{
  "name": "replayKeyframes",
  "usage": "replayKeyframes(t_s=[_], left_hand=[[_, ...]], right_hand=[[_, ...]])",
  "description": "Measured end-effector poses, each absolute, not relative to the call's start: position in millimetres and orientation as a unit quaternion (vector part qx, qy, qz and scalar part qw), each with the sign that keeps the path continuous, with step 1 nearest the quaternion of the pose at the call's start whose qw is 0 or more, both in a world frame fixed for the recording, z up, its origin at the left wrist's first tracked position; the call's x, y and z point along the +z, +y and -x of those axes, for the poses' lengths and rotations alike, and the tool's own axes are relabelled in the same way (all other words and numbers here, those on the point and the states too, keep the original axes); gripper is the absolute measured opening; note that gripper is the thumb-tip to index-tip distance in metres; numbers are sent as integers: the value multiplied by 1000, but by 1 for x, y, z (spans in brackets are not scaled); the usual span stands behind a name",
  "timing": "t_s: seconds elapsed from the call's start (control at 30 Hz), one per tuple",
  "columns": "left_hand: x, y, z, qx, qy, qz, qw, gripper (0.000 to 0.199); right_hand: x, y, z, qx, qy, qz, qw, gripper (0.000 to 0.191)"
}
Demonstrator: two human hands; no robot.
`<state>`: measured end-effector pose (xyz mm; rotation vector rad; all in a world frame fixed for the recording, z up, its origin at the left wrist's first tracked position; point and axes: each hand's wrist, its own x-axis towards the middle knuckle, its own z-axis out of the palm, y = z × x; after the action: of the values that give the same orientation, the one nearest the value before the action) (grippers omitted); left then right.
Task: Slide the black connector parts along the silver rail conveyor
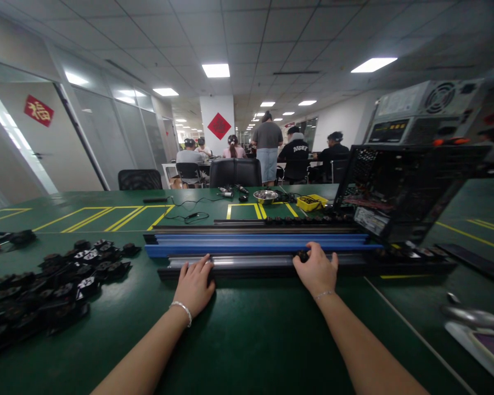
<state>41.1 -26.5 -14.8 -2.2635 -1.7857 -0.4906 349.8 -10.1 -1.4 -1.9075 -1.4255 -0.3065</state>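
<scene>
The left hand (196,278) rests its fingertips on the clear rail (247,262), toward its left end; its grip is loose, fingers slightly spread, with nothing pinched. The right hand (318,267) has its grip closed, thumb and forefinger around a small black part (303,255) over the same rail. That rail lies across the desk (247,334), on the near side of the blue rails (263,241). A pile of black fans (61,280) spreads to the left. Beyond the rails sit a metal bowl (265,195) and a yellow tray (311,203); an open computer case (403,186) stands at the right.
</scene>
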Motion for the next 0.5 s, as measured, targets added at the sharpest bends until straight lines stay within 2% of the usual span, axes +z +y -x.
replayKeyframes(t_s=[0.5], left_hand=[[-13, -27, -42, -163, -608, 769, 112, 38]], right_hand=[[-1, -11, -346, -137, -565, 740, 337, 38]])
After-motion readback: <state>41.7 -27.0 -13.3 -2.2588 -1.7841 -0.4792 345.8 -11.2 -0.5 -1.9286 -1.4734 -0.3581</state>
